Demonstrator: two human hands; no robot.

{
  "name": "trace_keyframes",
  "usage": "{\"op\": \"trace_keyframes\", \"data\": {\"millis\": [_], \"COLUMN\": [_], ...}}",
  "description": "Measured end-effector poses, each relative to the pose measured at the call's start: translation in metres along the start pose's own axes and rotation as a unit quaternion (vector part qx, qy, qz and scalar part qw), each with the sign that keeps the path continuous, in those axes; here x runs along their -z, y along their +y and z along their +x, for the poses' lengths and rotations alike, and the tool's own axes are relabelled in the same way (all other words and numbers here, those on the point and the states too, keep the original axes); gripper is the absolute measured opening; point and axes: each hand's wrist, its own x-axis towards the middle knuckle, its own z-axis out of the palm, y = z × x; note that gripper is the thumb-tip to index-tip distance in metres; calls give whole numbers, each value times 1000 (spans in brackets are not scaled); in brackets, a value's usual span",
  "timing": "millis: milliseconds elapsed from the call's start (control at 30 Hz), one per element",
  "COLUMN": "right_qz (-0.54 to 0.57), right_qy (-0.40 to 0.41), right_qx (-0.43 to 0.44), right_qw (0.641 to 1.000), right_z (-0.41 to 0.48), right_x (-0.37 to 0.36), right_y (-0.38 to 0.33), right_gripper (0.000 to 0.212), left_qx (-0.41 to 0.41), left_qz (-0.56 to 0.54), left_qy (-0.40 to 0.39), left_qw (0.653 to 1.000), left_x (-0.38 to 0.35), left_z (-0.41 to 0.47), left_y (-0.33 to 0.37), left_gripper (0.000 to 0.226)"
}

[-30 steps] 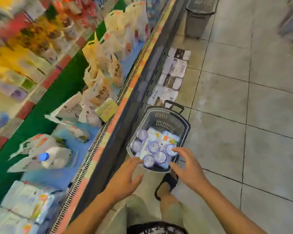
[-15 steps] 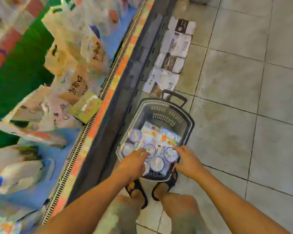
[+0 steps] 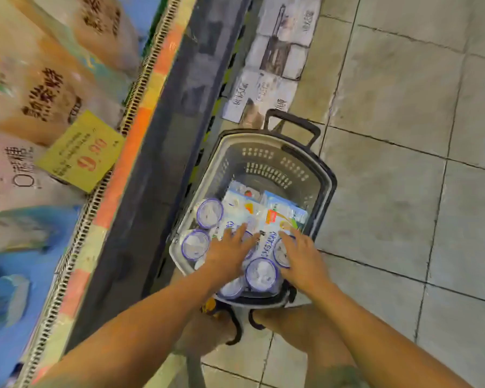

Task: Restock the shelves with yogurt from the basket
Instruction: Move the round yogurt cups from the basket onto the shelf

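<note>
A grey basket (image 3: 328, 175) stands on the floor beside the shelf base. It holds several yogurt cups with purple-rimmed lids (image 3: 209, 212) and white-and-blue yogurt packs (image 3: 284, 212). My left hand (image 3: 230, 253) lies on the packs in the middle of the basket, fingers spread and fairly straight. My right hand (image 3: 300, 259) rests at the basket's right side, its fingers laid over a cup and the edge of a pack. Neither hand visibly lifts anything. A cup (image 3: 261, 274) shows between the two hands.
The chilled shelf (image 3: 140, 119) runs along the left, with bagged goods and a yellow price tag (image 3: 80, 151). Flattened cartons (image 3: 275, 60) lie on the tiled floor (image 3: 403, 107) beyond the basket. My sandalled feet (image 3: 235, 326) stand just behind it.
Both hands have reached forward from the basket's near rim onto the yogurt inside. The view has tilted down and come closer to the basket.
</note>
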Motion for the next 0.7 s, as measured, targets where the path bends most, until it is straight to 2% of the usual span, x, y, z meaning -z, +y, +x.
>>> {"op": "trace_keyframes", "data": {"millis": [433, 567, 700], "right_qz": [51, 49, 119], "right_qy": [-3, 11, 27], "right_qx": [-33, -44, -57], "right_qw": [998, 998, 991], "right_z": [9, -4, -42], "right_x": [11, 41, 94], "right_y": [-5, -13, -35], "right_gripper": [95, 93, 88], "left_qx": [-10, -2, 9], "left_qz": [-80, -129, -201], "left_qy": [19, 57, 98], "left_qw": [997, 990, 975], "left_x": [24, 49, 92], "left_z": [8, -15, -66], "left_y": [-8, -14, -14], "left_gripper": [88, 91, 97]}}
